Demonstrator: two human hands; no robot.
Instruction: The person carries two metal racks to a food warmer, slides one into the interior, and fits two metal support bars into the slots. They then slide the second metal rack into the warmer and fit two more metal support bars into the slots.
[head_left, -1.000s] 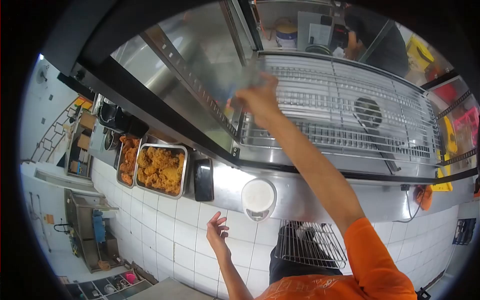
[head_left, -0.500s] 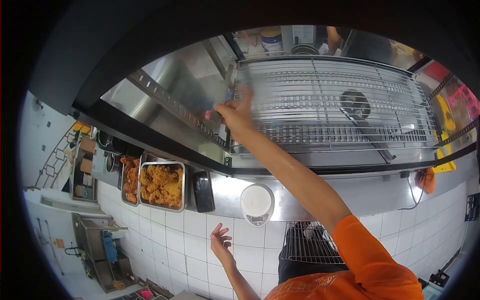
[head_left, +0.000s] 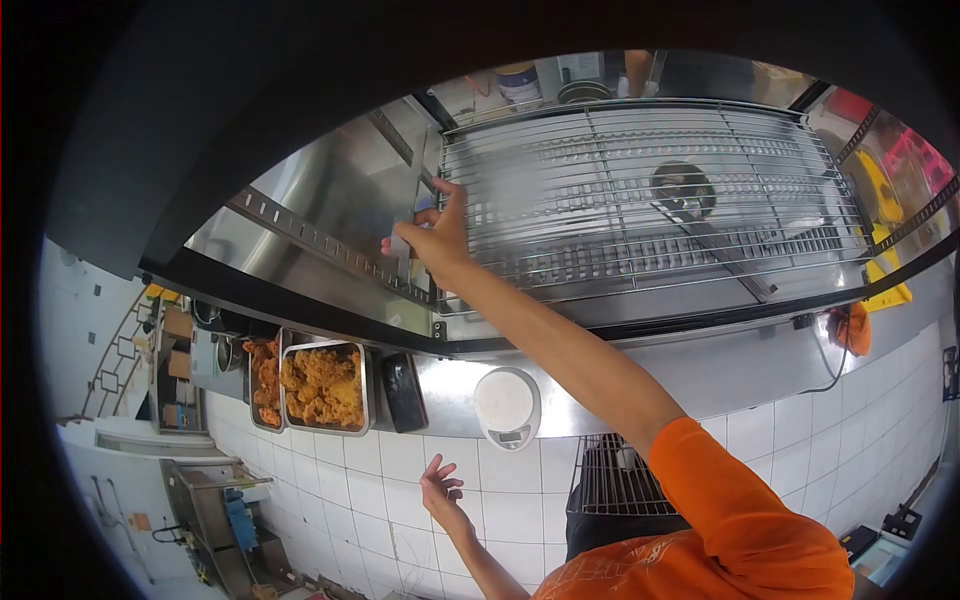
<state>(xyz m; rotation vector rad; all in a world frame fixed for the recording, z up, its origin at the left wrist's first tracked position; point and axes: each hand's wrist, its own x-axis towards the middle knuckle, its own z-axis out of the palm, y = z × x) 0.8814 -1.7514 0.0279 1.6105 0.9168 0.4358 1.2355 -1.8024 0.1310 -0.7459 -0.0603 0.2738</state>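
My right hand (head_left: 432,238) reaches far out to the left end of a large wire rack (head_left: 650,190) inside a stainless steel cabinet. Its fingers are closed around a small grey piece (head_left: 400,245) at the rack's left edge; what that piece is stays unclear. The orange sleeve (head_left: 740,500) of that arm fills the lower right. My left hand (head_left: 440,490) hangs low in the centre over white tiles, fingers spread, holding nothing.
Two metal trays of fried chicken (head_left: 320,385) sit at the left of the steel counter, beside a black container (head_left: 405,390) and a round white scale (head_left: 507,405). A smaller wire rack (head_left: 620,480) lies below. An orange cloth (head_left: 850,330) hangs at right.
My right hand has slid left and down along the rack's left edge, from its middle toward the cabinet wall. The left hand has stayed open and low.
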